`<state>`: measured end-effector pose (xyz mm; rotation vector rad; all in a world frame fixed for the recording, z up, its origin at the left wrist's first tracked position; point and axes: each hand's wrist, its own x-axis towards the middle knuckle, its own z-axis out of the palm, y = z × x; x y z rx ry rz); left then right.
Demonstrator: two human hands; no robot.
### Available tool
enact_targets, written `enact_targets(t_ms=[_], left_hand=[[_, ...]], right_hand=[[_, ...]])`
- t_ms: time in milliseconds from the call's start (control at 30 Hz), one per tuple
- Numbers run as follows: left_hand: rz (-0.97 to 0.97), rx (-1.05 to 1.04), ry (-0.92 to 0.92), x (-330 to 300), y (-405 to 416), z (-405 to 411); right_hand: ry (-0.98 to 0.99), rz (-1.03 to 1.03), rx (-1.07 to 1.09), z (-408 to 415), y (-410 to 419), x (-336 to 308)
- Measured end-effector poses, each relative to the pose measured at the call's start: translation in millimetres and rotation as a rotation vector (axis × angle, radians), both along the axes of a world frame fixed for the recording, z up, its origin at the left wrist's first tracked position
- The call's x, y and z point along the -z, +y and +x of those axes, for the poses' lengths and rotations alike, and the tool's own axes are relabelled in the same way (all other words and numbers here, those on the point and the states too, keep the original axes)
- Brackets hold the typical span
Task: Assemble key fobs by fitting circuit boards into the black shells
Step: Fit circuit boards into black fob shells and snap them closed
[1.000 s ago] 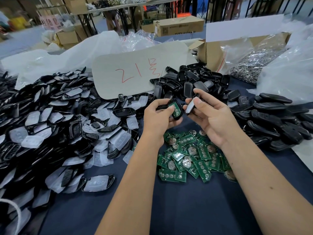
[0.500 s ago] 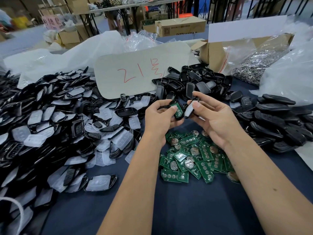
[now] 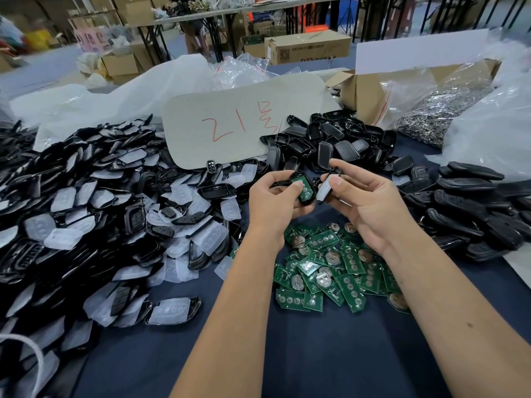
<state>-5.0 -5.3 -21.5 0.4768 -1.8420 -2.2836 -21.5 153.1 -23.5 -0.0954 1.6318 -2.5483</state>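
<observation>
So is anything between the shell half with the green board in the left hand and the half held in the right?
Nothing visible. The left hand holds the black shell with the circuit board seated in it; the right hand pinches the other shell half right beside it, with only a narrow open gap between.

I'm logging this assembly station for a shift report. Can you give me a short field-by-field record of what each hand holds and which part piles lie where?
left hand: grips a black shell with a green circuit board seated in it
right hand: pinches a second shell half with a whitish pad
gap between the two parts: close together, contact unclear
loose circuit boards: heap on the blue cloth below the hands
shells with whitish pads: large pile at left
empty black shells: pile behind the hands
closed black fobs: pile at right
</observation>
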Motion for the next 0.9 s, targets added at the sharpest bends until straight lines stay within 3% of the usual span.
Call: enact_targets(t_ms=[200,500,700,900], left_hand=[[-0.071,-0.001,0.028,1,1,1],[-0.468,0.034,0.188,0,10,6],[-0.701,0.206,0.24,-3,4,6],[-0.783,0.201,0.288,-1,3,10]], right_hand=[[0.06,0.125,0.093,-1,-2,4],[0.101,0.323,0.249,-4,-5,15],[0.113,0.41,0.304,-6,-1,20],[0.117,0.443,0.28,-3,-2,16]])
